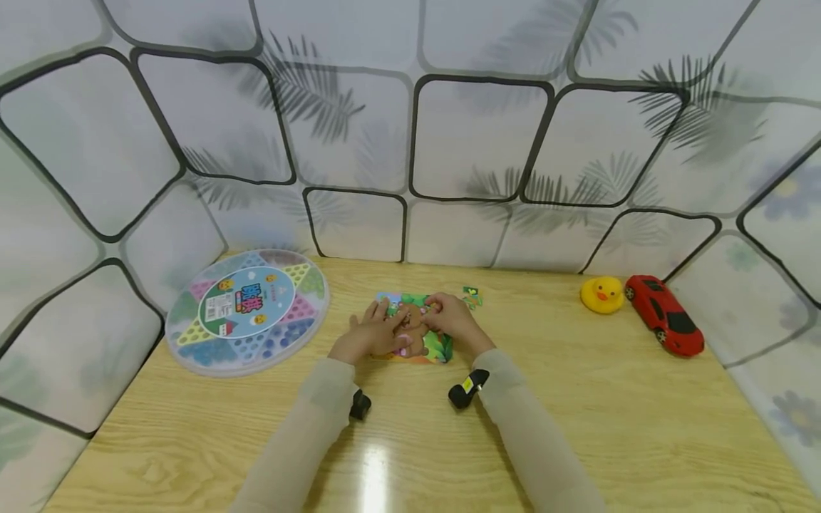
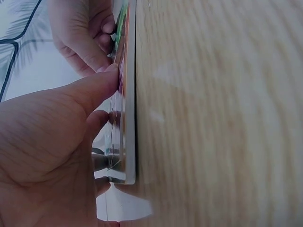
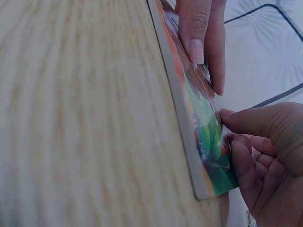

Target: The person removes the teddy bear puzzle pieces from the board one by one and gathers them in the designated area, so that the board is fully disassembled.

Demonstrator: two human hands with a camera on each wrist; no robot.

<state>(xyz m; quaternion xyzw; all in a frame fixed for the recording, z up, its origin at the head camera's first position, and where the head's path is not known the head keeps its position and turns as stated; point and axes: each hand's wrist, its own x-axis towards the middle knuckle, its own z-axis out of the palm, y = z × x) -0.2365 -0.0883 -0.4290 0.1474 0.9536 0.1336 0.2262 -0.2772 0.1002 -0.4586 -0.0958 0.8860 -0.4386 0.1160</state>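
Yellowish wood-grain tabletop (image 1: pixel 641 427) before whitish, leaf-patterned walls (image 1: pixel 359 149).

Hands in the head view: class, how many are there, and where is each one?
2. The left hand rests on the left part of the picture puzzle; the right hand is at the puzzle's upper right. No others show.
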